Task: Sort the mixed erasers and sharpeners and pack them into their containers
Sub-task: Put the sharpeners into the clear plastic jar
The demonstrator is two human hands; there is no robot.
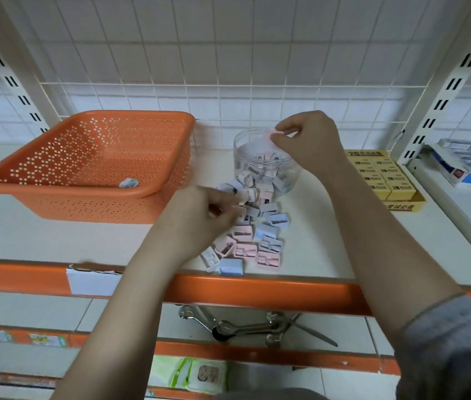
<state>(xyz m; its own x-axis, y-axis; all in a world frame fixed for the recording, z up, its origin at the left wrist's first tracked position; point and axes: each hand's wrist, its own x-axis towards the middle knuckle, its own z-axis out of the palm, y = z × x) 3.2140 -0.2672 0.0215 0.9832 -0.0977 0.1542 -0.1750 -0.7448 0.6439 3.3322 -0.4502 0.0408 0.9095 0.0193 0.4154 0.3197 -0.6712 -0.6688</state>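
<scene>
Both hands worked over the shelf: the right hand (306, 142) pinched a pink plastic sharpener (271, 136) above the clear round plastic jar (246, 157), while the left hand (199, 215) curled its fingers into the loose pile of pastel sharpeners (260, 238). An orange perforated plastic basket (55, 180) sat left, a yellow carton of boxed erasers (384, 177) right.

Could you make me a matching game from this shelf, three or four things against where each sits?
Things:
1. basket
2. jar
3. yellow box
4. loose sharpeners

Places:
A. under the right hand
B. far left of the shelf
C. near the shelf's front edge, by the left hand
D. right of the jar

Pairs: 1-B, 2-A, 3-D, 4-C
</scene>
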